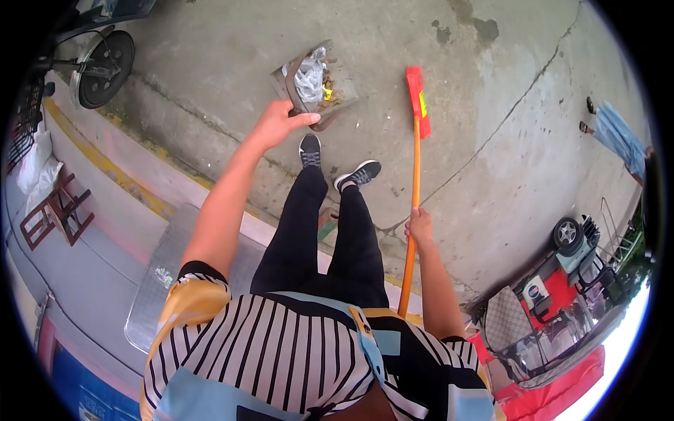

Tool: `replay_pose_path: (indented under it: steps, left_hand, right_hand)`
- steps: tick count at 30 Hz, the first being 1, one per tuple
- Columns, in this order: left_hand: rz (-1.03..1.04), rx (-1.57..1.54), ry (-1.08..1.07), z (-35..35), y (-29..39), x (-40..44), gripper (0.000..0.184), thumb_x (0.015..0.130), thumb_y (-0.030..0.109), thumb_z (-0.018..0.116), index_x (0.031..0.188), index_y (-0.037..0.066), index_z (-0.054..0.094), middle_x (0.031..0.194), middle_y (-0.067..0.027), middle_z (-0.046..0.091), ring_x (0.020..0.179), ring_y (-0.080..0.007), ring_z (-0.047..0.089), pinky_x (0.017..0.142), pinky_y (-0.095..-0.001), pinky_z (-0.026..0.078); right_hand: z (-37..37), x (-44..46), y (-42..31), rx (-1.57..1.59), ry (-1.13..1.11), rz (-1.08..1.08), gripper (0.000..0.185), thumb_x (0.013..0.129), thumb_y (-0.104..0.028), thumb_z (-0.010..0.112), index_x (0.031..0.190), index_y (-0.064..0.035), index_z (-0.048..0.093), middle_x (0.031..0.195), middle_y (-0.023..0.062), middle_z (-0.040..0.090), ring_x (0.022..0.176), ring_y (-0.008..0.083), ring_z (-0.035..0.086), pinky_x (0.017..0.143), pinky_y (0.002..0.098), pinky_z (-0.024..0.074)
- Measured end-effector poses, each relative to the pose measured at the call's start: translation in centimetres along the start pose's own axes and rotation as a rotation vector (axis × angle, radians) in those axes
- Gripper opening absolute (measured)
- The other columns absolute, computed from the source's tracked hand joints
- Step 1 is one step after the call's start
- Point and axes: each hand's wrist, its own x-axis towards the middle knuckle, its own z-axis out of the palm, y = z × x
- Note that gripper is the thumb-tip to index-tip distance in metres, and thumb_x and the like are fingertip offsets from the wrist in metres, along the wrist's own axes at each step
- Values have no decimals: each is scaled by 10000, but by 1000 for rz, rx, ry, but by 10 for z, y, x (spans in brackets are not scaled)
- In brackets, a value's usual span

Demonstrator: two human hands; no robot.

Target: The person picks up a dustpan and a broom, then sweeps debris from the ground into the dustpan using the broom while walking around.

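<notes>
My left hand (286, 124) is closed on the brown curved handle of a dustpan (344, 83), which is at the upper middle, just beyond my shoes. Crumpled clear plastic (309, 78), a small yellow wrapper (327, 93) and brown debris lie in the dustpan. On the right, my right hand (420, 226) is wrapped round the orange stick of a broom (417, 165). The broom's red head (418, 102) rests on the concrete, to the right of the dustpan and apart from it.
A wheel (106, 69) stands at the upper left, with a wooden stool (57, 210) below it. A metal surface (165, 274) is beside my left arm. At the lower right is a loaded cart (505, 319). Another person (618, 137) is at the far right.
</notes>
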Motion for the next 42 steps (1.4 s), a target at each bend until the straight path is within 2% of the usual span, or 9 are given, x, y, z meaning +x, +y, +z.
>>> replay_pose_path:
  steps: [6,11,14,17,20,26,29,36,42]
  left_hand:
    - [-43,338,-222,11,-6,8,378,702,345,694,846,4,624,711,-51,600,682,-117,529,642,-268,421]
    - [37,521,-377,27,-45,26,389,699,374,684,842,16,625,728,-89,609,698,-168,553,659,-304,425]
    - [28,568,-472,48,-39,36,420,702,412,667,842,18,623,753,-112,614,710,-205,564,666,-319,428]
    - [57,522,-499,63,-7,23,530,683,504,641,781,-15,602,708,-158,591,708,-276,570,651,-351,431]
    - [83,634,-441,72,-9,25,582,664,536,641,735,-39,574,679,-188,568,689,-312,565,631,-375,431]
    - [179,626,-381,76,-19,26,591,662,534,642,716,-49,560,698,-207,562,666,-329,560,614,-380,432]
    - [171,587,-409,76,-15,25,606,659,539,643,699,-59,552,696,-209,557,667,-332,555,615,-384,431]
    - [152,585,-392,61,-9,19,639,654,554,640,669,-76,536,669,-211,538,638,-324,542,591,-388,420]
    - [109,604,-397,39,-33,9,657,651,584,624,660,-68,539,655,-210,545,623,-320,545,570,-391,413]
  right_hand:
    - [-38,-82,44,64,-79,13,296,912,-317,381,831,-44,462,486,14,390,328,110,388,292,263,323]
    - [-5,-35,48,55,23,-38,287,915,-317,374,874,-48,466,496,11,375,330,110,368,309,261,315]
    - [30,-42,15,535,-250,195,333,913,-379,381,1021,-72,454,520,-3,356,341,84,322,324,241,290]
    - [24,-79,10,760,-497,214,363,908,-403,394,1069,-81,442,518,-3,339,337,80,296,327,238,280]
    - [14,-125,21,707,-534,121,377,906,-403,398,1094,-78,437,516,0,341,337,81,303,326,238,283]
    - [15,-119,47,576,-313,155,376,907,-383,412,1097,-60,433,526,-1,345,355,85,318,345,238,289]
    - [36,-93,33,798,-408,280,355,908,-356,425,1100,-58,424,533,-2,341,362,80,317,350,240,293]
    - [61,-128,-16,655,-651,94,324,902,-287,457,1133,-62,424,531,2,346,353,83,326,339,246,307]
    - [41,-131,-11,498,-360,61,223,891,-237,470,1059,-92,449,509,-9,356,330,83,339,317,235,313]
